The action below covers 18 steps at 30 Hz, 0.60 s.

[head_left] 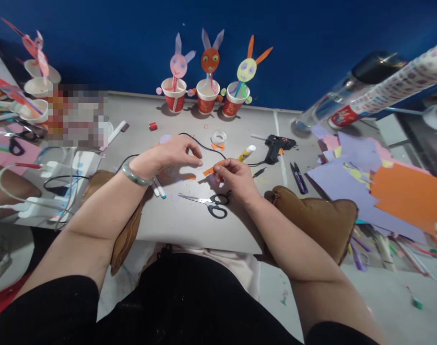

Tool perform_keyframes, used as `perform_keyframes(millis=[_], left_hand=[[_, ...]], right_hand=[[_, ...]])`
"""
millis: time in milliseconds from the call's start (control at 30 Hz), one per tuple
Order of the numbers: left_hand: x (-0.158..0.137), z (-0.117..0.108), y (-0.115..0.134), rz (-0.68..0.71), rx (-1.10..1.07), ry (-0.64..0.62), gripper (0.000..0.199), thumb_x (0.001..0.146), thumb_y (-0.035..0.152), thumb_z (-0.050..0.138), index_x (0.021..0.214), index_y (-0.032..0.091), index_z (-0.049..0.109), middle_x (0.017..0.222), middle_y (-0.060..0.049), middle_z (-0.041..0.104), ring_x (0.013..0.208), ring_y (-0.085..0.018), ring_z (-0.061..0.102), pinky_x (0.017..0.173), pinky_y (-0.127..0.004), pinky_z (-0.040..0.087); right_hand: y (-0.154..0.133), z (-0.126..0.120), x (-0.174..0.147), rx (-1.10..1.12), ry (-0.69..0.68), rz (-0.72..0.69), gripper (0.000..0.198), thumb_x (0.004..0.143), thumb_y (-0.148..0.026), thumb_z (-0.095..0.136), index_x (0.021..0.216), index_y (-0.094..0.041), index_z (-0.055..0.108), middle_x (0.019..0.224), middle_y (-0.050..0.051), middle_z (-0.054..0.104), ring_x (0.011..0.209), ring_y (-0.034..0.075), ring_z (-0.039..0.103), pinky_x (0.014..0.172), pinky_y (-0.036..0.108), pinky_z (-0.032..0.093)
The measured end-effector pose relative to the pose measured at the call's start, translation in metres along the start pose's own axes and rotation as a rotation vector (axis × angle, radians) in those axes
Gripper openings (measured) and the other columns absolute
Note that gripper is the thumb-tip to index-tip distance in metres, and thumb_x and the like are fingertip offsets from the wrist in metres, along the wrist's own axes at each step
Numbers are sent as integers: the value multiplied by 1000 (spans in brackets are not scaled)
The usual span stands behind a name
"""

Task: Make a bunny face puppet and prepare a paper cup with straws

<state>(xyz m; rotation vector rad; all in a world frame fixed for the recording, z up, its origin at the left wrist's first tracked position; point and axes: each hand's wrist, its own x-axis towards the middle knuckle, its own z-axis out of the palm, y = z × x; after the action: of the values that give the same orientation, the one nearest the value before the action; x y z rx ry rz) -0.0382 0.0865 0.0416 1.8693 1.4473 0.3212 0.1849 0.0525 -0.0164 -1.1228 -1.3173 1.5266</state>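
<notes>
Orange paper (208, 171) is jutting leftward from my right grip (237, 178), which is pinching it between thumb and fingers; my empty left grip (179, 151) is curving near it, thumb and fingertips slightly parted.

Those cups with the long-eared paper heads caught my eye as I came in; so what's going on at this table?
A person is working bare-handed at the table. The right hand pinches a small orange paper piece, and the left hand is close by, its thumb and fingers apart. Black-handled scissors lie nearer the person, and a black glue gun lies off to the right. Three red cups stand by the blue wall, each with a long-eared paper head above it.
</notes>
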Motion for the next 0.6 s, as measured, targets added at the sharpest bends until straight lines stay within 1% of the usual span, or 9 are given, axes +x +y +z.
perform_keyframes(millis=[67, 100, 133, 233, 300, 367, 433, 500, 600], left_hand=[[-2, 8, 10, 101, -158, -120, 20, 74, 36, 74, 84, 19, 79, 76, -1, 73, 67, -11, 60, 62, -23, 42], [-3, 12, 14, 127, -210, -176, 20, 74, 34, 73, 84, 18, 79, 75, -1, 73, 67, -11, 60, 62, -22, 42], [-3, 15, 17, 131, -234, -195, 18, 75, 32, 71, 81, 17, 78, 71, -1, 71, 65, -10, 58, 60, -22, 41], [-4, 24, 19, 81, -241, -167, 18, 78, 33, 67, 74, 17, 74, 62, 1, 64, 56, -9, 53, 54, -22, 37], [-3, 26, 17, 60, -250, -133, 19, 78, 34, 67, 71, 17, 73, 61, 1, 64, 55, -9, 52, 53, -22, 37], [-1, 26, 12, 51, -288, -85, 17, 77, 32, 67, 72, 18, 73, 65, 0, 67, 59, -10, 56, 55, -22, 39], [1, 25, 9, 21, -348, -30, 16, 76, 31, 67, 77, 17, 76, 73, -1, 72, 64, -11, 59, 59, -22, 43], [3, 24, 7, -32, -416, 0, 19, 76, 31, 68, 82, 16, 78, 77, -3, 75, 65, -11, 60, 60, -22, 44], [4, 24, 7, -66, -536, -13, 19, 76, 30, 71, 84, 15, 79, 80, -5, 77, 63, -9, 59, 57, -22, 43]], right_hand=[[0, 0, 0, 3, 5, 0, 35, 72, -52, 85, 74, -22, 68, 59, -2, 64, 52, 11, 53, 53, 27, 48], [-1, 0, 0, 9, 10, 0, 35, 72, -52, 85, 75, -21, 68, 60, -2, 64, 53, 11, 54, 53, 27, 48], [-1, 0, 0, 16, 18, -2, 35, 72, -51, 85, 76, -21, 68, 60, -2, 64, 53, 11, 54, 53, 26, 48], [-2, 0, 0, 34, 36, -7, 34, 72, -50, 84, 79, -21, 69, 65, -2, 66, 53, 9, 54, 54, 25, 48], [-3, 0, -1, 22, 53, -23, 34, 75, -51, 83, 81, -20, 69, 70, -2, 67, 54, 9, 55, 55, 25, 49], [-4, -1, -1, 2, 93, -45, 34, 78, -53, 80, 81, -21, 68, 76, 0, 69, 55, 9, 56, 56, 26, 51], [-5, -3, 0, -7, 148, -66, 35, 79, -54, 78, 80, -21, 67, 80, 0, 71, 56, 9, 56, 57, 27, 53], [-6, -5, 1, -4, 182, -78, 35, 79, -54, 79, 79, -22, 66, 79, 0, 71, 56, 9, 56, 57, 26, 53], [-7, -6, 2, -13, 135, -74, 34, 78, -52, 80, 78, -21, 67, 75, 0, 71, 55, 9, 55, 57, 26, 52]])
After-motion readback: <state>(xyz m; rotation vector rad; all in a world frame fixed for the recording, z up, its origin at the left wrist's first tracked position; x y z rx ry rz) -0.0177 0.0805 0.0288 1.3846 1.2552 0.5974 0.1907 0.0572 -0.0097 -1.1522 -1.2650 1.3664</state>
